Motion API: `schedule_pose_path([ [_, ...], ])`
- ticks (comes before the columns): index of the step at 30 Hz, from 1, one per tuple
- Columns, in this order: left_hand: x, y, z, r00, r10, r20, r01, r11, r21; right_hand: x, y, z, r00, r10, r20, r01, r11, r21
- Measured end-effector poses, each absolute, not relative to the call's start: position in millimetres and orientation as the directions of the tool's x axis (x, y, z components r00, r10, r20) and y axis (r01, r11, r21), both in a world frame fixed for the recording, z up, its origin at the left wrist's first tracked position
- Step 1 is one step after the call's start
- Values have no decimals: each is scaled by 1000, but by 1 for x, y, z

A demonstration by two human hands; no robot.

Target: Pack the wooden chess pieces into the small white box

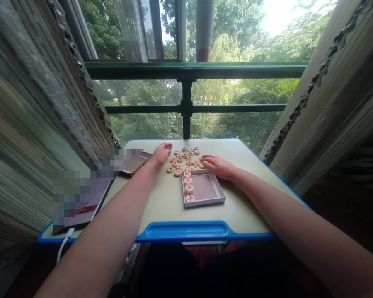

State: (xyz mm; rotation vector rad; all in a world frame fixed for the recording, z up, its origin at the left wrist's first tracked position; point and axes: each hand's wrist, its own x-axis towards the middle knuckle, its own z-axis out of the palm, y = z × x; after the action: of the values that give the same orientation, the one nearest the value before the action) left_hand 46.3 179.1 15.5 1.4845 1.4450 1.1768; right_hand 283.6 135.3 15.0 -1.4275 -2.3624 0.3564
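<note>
Several round wooden chess pieces (186, 159) with red and dark characters lie loose in a cluster at the far middle of a small table (236, 215). A shallow open box (209, 188) sits just in front of them with a column of several pieces (189, 188) along its left side. My left hand (161, 154) rests at the cluster's left edge, fingers curled loosely on the table. My right hand (216, 164) lies flat at the cluster's right edge, fingers stretched toward the pieces, beside the box's far right corner.
The table has a blue rim with a blue groove (186, 229) at its near edge. A brown box lid (136, 161) and a blurred flat object with a white cable (64, 244) lie at the left. Curtains flank a window with a green railing (186, 107).
</note>
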Motion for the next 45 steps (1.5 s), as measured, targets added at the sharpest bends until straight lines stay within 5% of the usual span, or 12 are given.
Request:
schedule_pose_path([
  [4,45,177,11,80,972,222,493,-232,839,285,136,15,-435,883,174,789,467,-399],
  [9,51,172,4,343,927,151,703,-360,613,286,136,14,-432,884,179,786,467,-405],
  [16,47,172,10,242,949,202,777,-314,545,284,135,16,-436,864,251,809,498,-312],
  [23,44,177,6,125,973,194,635,-228,738,283,133,18,-520,815,256,765,578,-284],
  [29,39,175,7,97,988,121,663,-155,733,284,134,18,-495,823,278,776,563,-284],
  [34,42,171,10,180,946,271,765,-308,566,284,131,19,-482,824,297,800,553,-235],
  [37,44,173,9,317,917,240,792,-395,465,283,129,21,-486,818,307,803,557,-214],
  [45,35,178,9,188,955,228,932,-247,267,283,130,21,-495,820,286,795,561,-231],
])
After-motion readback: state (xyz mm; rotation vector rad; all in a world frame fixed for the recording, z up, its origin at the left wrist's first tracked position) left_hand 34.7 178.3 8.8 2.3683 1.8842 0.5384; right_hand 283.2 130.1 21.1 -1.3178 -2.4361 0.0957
